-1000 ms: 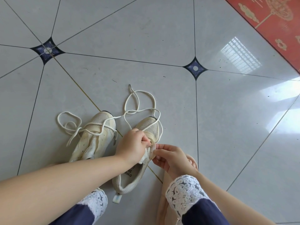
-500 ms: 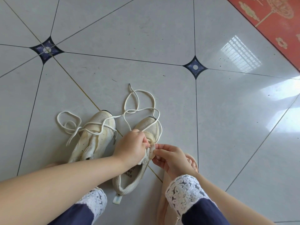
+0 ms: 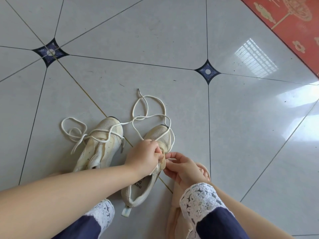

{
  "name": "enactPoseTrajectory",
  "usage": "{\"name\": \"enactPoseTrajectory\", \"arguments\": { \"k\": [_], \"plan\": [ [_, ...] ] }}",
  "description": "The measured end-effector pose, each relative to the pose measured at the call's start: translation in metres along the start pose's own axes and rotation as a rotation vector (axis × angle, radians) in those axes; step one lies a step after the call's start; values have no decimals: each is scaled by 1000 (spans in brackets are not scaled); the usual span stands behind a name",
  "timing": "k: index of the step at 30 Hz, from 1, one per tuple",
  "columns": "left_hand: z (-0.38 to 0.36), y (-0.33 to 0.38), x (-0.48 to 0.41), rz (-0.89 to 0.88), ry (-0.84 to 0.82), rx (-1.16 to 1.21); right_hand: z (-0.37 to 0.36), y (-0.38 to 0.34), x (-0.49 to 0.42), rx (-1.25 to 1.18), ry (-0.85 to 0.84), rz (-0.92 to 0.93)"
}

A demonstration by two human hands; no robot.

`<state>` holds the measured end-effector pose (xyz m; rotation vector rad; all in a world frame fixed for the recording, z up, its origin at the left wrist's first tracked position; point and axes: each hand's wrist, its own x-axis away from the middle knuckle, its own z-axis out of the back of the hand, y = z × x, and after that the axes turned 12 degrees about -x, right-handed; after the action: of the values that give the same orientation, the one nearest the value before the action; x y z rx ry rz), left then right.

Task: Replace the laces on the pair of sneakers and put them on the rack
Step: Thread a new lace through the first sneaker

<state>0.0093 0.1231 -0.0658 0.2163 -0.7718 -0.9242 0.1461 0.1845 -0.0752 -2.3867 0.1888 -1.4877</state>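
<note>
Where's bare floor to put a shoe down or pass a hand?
Free: the wide tile right of the held sneaker, up to the red mat; also the tiles beyond the lace loops. Crowded: around both sneakers, where lace trails over the loose sneaker and left hand and right hand work.

Left sneaker [image 3: 103,144] and right sneaker [image 3: 161,135], two; left hand [image 3: 145,156] and right hand [image 3: 183,169], two; diamond insets [image 3: 208,71], two; red mat [image 3: 293,23], one; white laces [image 3: 133,119], number unclear.
</note>
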Motion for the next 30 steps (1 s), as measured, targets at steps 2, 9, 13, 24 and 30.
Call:
{"name": "enactPoseTrajectory", "arguments": {
  "k": [2, 9, 13, 24, 30],
  "plan": [
    [0, -1, 1, 0, 6, 49, -2, 2, -3, 143, 27, 72],
    [-2, -3, 3, -11, 6, 139, -8, 4, 0, 299, 79, 158],
    [2, -6, 4, -67, 13, 157, -12, 5, 0, 271, 86, 165],
    [4, -9, 20, -326, 81, -239, -4, -5, 4, 281, 165, 225],
    [3, -1, 16, -349, 174, -338, -5, -13, 5, 213, 220, 364]
  ]
}}
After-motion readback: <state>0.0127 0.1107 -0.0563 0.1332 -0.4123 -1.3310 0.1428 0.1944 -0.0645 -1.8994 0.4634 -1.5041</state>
